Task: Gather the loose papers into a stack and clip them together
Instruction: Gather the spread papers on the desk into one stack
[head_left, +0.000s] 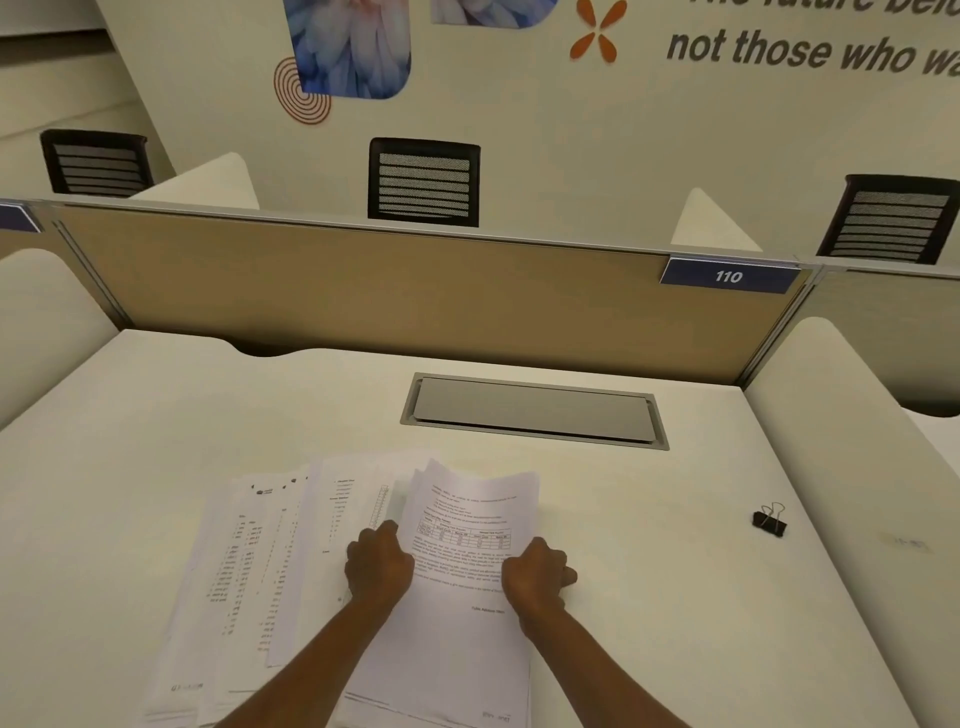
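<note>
Several printed white papers (260, 571) lie fanned out on the near middle of the white desk (675, 597). The top sheets (467, 514), with text and a small table, sit on the right side of the fan, slightly lifted at the far end. My left hand (379, 566) grips their left edge and my right hand (537, 577) grips their right edge, both with fingers curled. A black binder clip (770, 521) rests alone on the desk to the right, well apart from the papers.
A grey cable hatch (535, 410) is set into the desk beyond the papers. A tan divider panel (363, 291) with a blue "110" label (730, 276) closes the back. White side partitions stand left and right. Black chairs stand behind the divider.
</note>
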